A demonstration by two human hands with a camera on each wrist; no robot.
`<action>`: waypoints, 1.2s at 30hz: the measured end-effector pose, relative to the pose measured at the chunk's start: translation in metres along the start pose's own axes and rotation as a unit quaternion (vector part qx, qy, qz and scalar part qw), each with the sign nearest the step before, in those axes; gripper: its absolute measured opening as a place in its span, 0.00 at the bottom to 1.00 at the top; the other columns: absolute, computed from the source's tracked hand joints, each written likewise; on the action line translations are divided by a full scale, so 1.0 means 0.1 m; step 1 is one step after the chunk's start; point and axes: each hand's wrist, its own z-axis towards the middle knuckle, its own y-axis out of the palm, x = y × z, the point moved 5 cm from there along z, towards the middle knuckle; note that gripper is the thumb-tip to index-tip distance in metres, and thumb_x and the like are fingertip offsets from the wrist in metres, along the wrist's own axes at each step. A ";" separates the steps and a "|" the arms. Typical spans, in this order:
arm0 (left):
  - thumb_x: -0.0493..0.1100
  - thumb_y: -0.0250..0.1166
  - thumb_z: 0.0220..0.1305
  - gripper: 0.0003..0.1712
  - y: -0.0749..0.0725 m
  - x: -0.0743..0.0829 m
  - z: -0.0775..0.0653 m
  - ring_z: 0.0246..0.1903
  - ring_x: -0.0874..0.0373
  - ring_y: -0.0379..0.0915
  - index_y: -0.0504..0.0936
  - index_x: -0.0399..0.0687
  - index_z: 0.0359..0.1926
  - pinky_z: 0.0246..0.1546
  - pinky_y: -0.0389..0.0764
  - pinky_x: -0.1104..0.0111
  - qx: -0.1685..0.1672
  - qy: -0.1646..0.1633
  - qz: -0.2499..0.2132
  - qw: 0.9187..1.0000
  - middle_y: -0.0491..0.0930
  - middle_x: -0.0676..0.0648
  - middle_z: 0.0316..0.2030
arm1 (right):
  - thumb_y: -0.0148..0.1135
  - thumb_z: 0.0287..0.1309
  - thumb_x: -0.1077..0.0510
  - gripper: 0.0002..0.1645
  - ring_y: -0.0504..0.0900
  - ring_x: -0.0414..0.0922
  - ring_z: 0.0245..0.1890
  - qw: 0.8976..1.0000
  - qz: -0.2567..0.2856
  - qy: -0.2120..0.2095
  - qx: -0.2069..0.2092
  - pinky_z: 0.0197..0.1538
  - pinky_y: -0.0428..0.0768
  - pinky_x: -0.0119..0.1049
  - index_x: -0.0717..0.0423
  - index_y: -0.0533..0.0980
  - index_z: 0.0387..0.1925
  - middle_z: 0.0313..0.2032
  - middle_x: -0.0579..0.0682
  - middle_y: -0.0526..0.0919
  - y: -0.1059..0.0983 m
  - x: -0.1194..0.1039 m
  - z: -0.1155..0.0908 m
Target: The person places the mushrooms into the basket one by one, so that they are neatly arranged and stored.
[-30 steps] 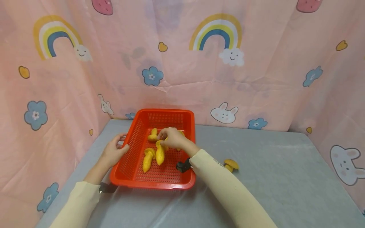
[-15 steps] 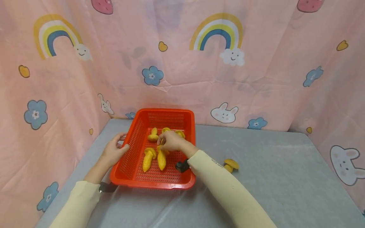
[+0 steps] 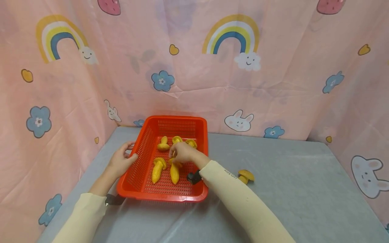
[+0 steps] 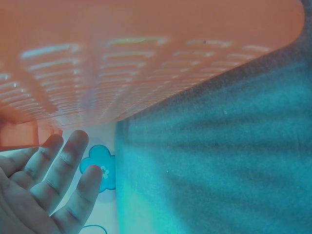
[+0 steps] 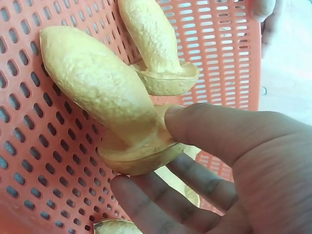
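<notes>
A yellow mushroom (image 5: 97, 83) with a thick stem lies low in the red basket (image 3: 162, 195). My right hand (image 3: 183, 152) holds it at the cap end, thumb on top and fingers under the cap in the right wrist view. Left of it in the basket lies a second mushroom (image 3: 158, 170), stem toward me. Farther back are more mushrooms, one at the left (image 3: 163, 144) and others partly behind my right hand. Beside the basket's left wall, my left hand (image 3: 121, 161) has its fingers extended and its thumb at the rim.
One more mushroom (image 3: 246, 175) stands on the grey table (image 3: 291, 182), right of the basket and partly behind the right sleeve (image 3: 243, 202). A pink printed curtain (image 3: 194, 91) hangs behind the table and along both sides.
My right hand has lowered the mushroom toward the basket's floor and shifted it slightly right and nearer to me. The mushrooms behind show more. My left hand has stayed in place.
</notes>
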 end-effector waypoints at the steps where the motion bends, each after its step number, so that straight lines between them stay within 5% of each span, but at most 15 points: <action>1: 0.40 0.56 0.62 0.33 0.00 0.00 0.00 0.35 0.51 0.75 0.62 0.41 0.68 0.30 0.83 0.65 0.000 0.000 0.000 1.000 0.68 0.34 0.58 | 0.68 0.52 0.64 0.07 0.80 0.41 0.37 1.000 -0.001 0.001 -0.001 0.35 0.79 0.29 0.54 0.82 0.35 0.40 0.51 0.84 0.00 0.00 0.00; 17: 0.39 0.57 0.63 0.32 0.00 0.00 0.01 0.36 0.51 0.76 0.62 0.40 0.68 0.31 0.83 0.64 -0.001 0.006 -0.004 1.000 0.68 0.34 0.58 | 0.68 0.53 0.64 0.08 0.78 0.42 0.39 0.999 -0.034 0.010 -0.017 0.42 0.79 0.33 0.54 0.83 0.37 0.41 0.51 0.83 0.02 -0.01 -0.01; 25: 0.39 0.57 0.64 0.33 0.01 0.00 0.00 0.37 0.49 0.75 0.61 0.41 0.69 0.32 0.83 0.65 -0.003 0.002 -0.008 1.000 0.68 0.34 0.58 | 0.68 0.54 0.62 0.07 0.77 0.40 0.30 0.999 -0.037 0.012 -0.020 0.33 0.76 0.29 0.55 0.82 0.37 0.38 0.51 0.83 0.02 -0.01 -0.02; 36: 0.39 0.57 0.64 0.32 0.01 0.00 -0.01 0.37 0.49 0.76 0.62 0.41 0.68 0.32 0.83 0.65 0.001 0.004 0.003 1.000 0.69 0.34 0.58 | 0.69 0.54 0.59 0.10 0.76 0.41 0.33 1.000 -0.022 0.006 -0.008 0.35 0.76 0.30 0.54 0.82 0.39 0.39 0.50 0.82 -0.01 -0.02 -0.03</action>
